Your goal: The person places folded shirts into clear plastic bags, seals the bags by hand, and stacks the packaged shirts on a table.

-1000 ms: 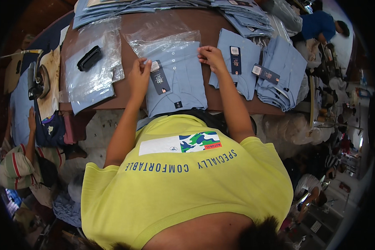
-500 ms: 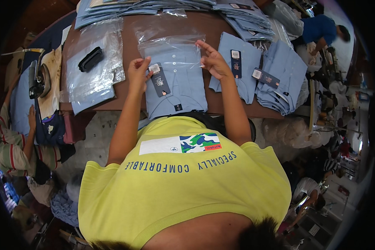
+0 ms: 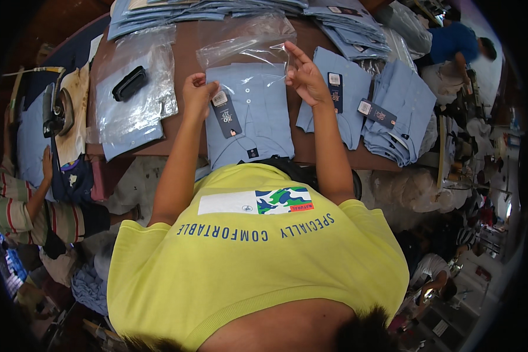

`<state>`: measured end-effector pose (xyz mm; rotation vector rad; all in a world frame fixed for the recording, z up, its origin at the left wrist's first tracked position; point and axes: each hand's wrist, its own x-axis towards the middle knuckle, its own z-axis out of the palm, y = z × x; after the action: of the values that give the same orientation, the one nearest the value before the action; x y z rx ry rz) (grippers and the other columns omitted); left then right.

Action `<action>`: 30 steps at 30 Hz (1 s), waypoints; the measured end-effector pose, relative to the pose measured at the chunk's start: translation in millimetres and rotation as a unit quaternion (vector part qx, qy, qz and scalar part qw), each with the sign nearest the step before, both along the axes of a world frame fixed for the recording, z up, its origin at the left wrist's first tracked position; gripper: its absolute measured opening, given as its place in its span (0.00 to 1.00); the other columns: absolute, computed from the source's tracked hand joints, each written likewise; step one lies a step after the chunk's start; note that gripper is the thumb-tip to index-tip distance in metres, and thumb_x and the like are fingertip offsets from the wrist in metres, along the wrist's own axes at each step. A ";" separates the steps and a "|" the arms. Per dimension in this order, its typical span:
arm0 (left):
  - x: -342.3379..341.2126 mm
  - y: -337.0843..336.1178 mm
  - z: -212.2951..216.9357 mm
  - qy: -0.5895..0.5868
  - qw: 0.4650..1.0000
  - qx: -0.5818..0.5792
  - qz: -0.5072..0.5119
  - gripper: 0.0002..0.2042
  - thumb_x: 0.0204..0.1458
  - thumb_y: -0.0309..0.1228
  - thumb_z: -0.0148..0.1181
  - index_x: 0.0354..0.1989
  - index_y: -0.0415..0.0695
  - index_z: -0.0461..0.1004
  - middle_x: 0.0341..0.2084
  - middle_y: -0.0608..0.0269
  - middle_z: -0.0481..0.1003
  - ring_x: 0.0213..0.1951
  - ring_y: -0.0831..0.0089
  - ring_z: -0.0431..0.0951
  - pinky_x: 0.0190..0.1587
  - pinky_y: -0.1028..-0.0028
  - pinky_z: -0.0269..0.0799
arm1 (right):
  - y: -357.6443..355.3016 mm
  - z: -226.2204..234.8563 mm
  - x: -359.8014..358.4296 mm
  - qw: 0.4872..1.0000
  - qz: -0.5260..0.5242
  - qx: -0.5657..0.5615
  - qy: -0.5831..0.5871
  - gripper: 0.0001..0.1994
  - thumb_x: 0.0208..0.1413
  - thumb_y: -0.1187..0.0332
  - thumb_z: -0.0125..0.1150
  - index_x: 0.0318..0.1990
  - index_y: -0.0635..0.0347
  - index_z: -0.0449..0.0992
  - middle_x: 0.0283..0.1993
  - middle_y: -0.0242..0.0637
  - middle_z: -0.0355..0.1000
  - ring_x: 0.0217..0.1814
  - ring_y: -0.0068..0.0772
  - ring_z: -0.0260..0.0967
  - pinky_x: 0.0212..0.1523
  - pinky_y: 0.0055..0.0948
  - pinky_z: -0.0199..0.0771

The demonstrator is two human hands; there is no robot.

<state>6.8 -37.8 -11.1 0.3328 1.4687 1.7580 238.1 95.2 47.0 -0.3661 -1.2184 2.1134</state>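
Note:
A folded light-blue shirt [image 3: 232, 145] lies in front of me on the brown table, with a dark hang tag [image 3: 226, 117] on its chest. A clear plastic bag [image 3: 240, 54] covers the shirt's far end and stretches beyond it. At the shirt's left edge, my left hand [image 3: 198, 97] is closed, thumb against fingers, apparently on the bag's edge; whether cloth is also pinched, I cannot tell. My right hand [image 3: 308, 82] is at the far right corner with its index finger stretched up against the film. Its thumb and other fingers come together at the bag's side.
Folded tagged shirts [image 3: 337, 102] lie to the right, and stacks [image 3: 346, 32] stand at the back. On the left, a black oval object [image 3: 129, 83] rests on bagged shirts [image 3: 129, 120]. Beyond, a person's hand [image 3: 46, 164] is near an iron [image 3: 56, 114].
The film at the shirt's far end has risen and shifted between my hands. My left fingers have curled closed, and my right index finger points higher. The shirt stays in place.

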 end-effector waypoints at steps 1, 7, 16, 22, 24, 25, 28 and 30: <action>-3.9 -0.1 -3.9 -0.015 1.000 0.019 -0.007 0.16 0.43 0.19 0.62 0.39 0.39 0.64 0.33 0.63 0.65 0.33 0.73 0.72 0.37 0.73 0.77 | 2.8 -0.5 -0.9 1.000 -0.004 0.005 -0.006 0.34 0.45 0.82 0.57 0.62 0.63 0.54 0.63 0.34 0.54 0.28 0.17 0.62 0.31 0.18 0.67; -35.1 19.9 12.5 0.044 0.988 0.017 -0.145 0.15 0.43 0.14 0.56 0.41 0.36 0.72 0.34 0.59 0.72 0.34 0.74 0.73 0.37 0.79 0.73 | 36.7 -30.5 -6.4 0.983 -0.025 0.043 -0.175 0.31 0.43 0.83 0.53 0.60 0.61 0.59 0.50 0.35 0.59 0.29 0.21 0.64 0.30 0.17 0.68; -53.3 49.0 -26.0 0.265 0.941 -0.103 -0.185 0.17 0.36 0.15 0.58 0.40 0.37 0.76 0.26 0.63 0.73 0.26 0.77 0.71 0.29 0.81 0.66 | 57.3 -64.0 -9.2 0.953 -0.012 -0.038 -0.301 0.26 0.47 0.82 0.55 0.57 0.63 0.62 0.46 0.33 0.60 0.33 0.21 0.66 0.31 0.16 0.69; -49.0 30.9 -32.4 0.236 0.948 -0.105 -0.186 0.17 0.34 0.16 0.60 0.39 0.36 0.77 0.23 0.65 0.72 0.24 0.78 0.71 0.27 0.80 0.65 | 41.9 -66.3 6.6 0.954 0.002 -0.096 -0.283 0.28 0.46 0.82 0.59 0.57 0.64 0.60 0.42 0.35 0.60 0.32 0.23 0.67 0.31 0.19 0.72; -47.8 23.2 -28.1 0.194 0.955 -0.103 -0.200 0.17 0.35 0.16 0.61 0.39 0.36 0.76 0.22 0.66 0.72 0.25 0.78 0.71 0.27 0.81 0.65 | 31.6 -64.5 12.9 0.956 0.009 -0.111 -0.271 0.29 0.45 0.82 0.59 0.58 0.62 0.59 0.42 0.36 0.60 0.34 0.24 0.68 0.31 0.19 0.73; -49.3 20.8 -28.9 0.180 0.956 -0.102 -0.208 0.17 0.36 0.17 0.61 0.39 0.35 0.76 0.22 0.66 0.72 0.25 0.79 0.71 0.28 0.81 0.65 | 26.0 -63.7 16.0 0.957 0.012 -0.119 -0.265 0.30 0.45 0.83 0.59 0.58 0.61 0.58 0.41 0.36 0.60 0.34 0.25 0.68 0.31 0.20 0.74; -47.8 15.8 -28.8 0.147 0.965 -0.089 -0.200 0.15 0.37 0.18 0.62 0.39 0.34 0.75 0.22 0.65 0.71 0.25 0.79 0.71 0.27 0.82 0.66 | 5.6 -58.8 21.4 0.951 0.011 -0.114 -0.287 0.31 0.44 0.83 0.59 0.58 0.60 0.56 0.43 0.37 0.59 0.36 0.26 0.69 0.32 0.20 0.75; -42.2 18.6 -19.3 0.140 0.969 -0.091 -0.182 0.14 0.39 0.20 0.63 0.37 0.33 0.75 0.22 0.65 0.72 0.25 0.79 0.71 0.26 0.82 0.66 | -4.8 -56.0 23.4 0.948 0.001 -0.112 -0.298 0.33 0.43 0.84 0.61 0.58 0.58 0.57 0.46 0.38 0.58 0.36 0.27 0.69 0.32 0.20 0.75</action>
<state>-35.4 -19.2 -30.4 0.7296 1.6301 1.3114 261.5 90.4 -9.0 -1.1724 -1.2867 2.2234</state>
